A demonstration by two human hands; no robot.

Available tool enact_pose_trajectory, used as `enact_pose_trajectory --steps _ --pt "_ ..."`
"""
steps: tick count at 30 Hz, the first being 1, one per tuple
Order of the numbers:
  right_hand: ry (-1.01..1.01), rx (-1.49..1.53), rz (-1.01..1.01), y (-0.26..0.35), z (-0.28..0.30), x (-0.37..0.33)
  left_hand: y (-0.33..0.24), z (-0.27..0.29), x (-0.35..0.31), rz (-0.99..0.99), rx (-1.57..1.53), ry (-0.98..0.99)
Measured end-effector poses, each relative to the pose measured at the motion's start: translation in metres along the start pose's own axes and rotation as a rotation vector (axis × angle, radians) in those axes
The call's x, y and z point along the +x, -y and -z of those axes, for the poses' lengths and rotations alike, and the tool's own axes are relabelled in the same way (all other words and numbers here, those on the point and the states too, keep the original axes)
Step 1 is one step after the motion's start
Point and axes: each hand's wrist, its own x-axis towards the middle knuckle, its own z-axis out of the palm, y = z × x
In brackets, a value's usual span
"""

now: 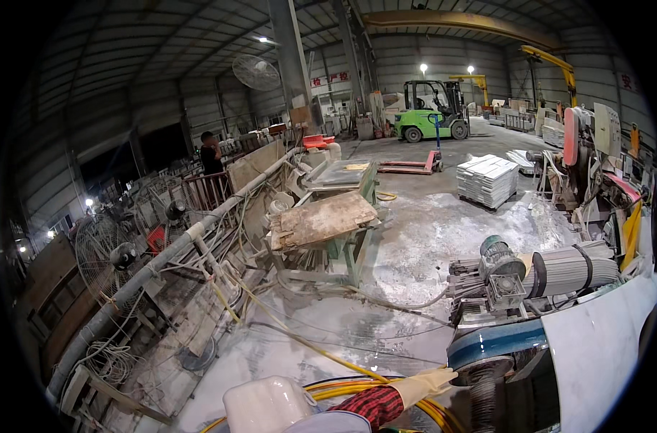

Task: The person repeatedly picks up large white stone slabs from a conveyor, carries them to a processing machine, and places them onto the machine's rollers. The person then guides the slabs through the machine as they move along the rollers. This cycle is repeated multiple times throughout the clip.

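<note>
My right hand (421, 386) comes in at the bottom, right of centre, in a cream rubber glove below a red-and-black checked sleeve. Its fingers look stretched out toward the right, and nothing shows in them. Under and beside it run coiled yellow hoses (335, 391). The nearest machine part is a blue curved guard (498, 342) with a dark ribbed cylinder (489, 390) beneath it. Left of the sleeve is a white rounded plastic container (267, 404), partly cut off by a pale grey rim (328, 423). My left hand is out of view.
At right stand a glossy white slab (602, 335), a motor (501, 265) and bundled grey strips (570, 270). Ahead, a workbench (350, 177) carries a worn board (323, 220). A long pipe (162, 252) and fans (101, 249) line the left. Hoses cross the wet floor; a green forklift (431, 119) stands beyond.
</note>
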Motion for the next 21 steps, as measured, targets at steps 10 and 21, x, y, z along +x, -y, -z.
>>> enact_pose_trajectory --steps 10,21 --pt "0.15 0.056 -0.086 -0.003 0.011 0.0 -0.047 0.019 -0.011 0.093 0.506 0.129" --pt "0.081 -0.001 -0.011 -0.017 -0.024 -0.005 -0.059 0.014 -0.033 0.09 0.482 0.142"
